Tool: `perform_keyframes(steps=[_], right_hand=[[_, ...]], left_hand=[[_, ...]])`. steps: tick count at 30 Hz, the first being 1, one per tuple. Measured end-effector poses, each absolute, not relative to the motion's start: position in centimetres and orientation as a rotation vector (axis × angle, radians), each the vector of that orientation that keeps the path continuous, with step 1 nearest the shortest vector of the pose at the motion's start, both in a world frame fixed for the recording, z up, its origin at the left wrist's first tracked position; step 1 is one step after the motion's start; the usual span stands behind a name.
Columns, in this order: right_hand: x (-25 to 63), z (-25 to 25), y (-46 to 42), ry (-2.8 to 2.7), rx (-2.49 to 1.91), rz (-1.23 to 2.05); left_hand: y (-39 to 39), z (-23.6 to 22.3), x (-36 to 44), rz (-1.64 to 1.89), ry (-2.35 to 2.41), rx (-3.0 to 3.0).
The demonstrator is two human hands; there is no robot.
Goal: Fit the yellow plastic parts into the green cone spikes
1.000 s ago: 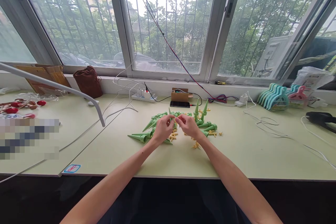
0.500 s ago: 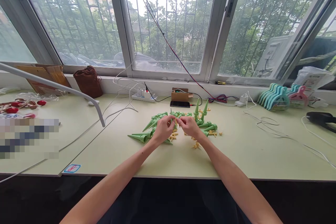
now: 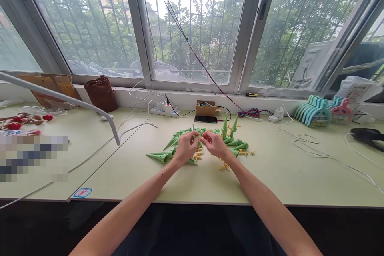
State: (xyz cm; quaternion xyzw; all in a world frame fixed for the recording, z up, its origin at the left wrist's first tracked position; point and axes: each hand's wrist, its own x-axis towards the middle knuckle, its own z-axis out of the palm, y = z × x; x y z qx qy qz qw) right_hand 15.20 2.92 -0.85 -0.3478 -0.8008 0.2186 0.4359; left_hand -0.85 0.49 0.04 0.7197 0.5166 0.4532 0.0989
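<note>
Tabletop (image 3: 279, 176): pale yellow-green, under all the parts; clock directions run from where the hands meet, the person at 6.
Green plastic spikes (image 3: 170, 143): tapered, with ribbed collars, lying loose from 8 o'clock round past 12 to 3.
Left hand (image 3: 186, 145): fingers drawn in on one spike; a light, steady hold looks best, leaving its near end free.
Right hand (image 3: 215, 144): thumb and fingers narrow, just beside the left fingertips; whether something small sits between them, I cannot tell.
Smartphone (image 3: 205, 119): flat at 12 o'clock, beyond the pile.
Standing spikes (image 3: 224, 126): two, points up, at 2 o'clock; the right hand would do well to give them room, since a sleeve-height brush could topple them.
Held spike (image 3: 193, 127): at the centre, point up, lower end hidden; better lined up squarely and worked with small fingertip moves than forced.
Yellow plastic pieces (image 3: 197, 155): small, branching, scattered at 6 and 4 o'clock; best lifted singly.
</note>
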Motion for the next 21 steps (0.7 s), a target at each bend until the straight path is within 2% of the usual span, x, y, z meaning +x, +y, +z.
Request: perform_keyframes(steps=[13, 21], right_hand=[[15.22, -1.20, 3.25, -2.032, -0.939, 0.487], [15.17, -0.74, 2.83, -2.000, -0.842, 0.577]], left_hand=[[0.60, -0.34, -0.93, 1.304, 1.511, 2.178], [0.54, -0.08, -0.88, 1.341, 1.542, 2.116]])
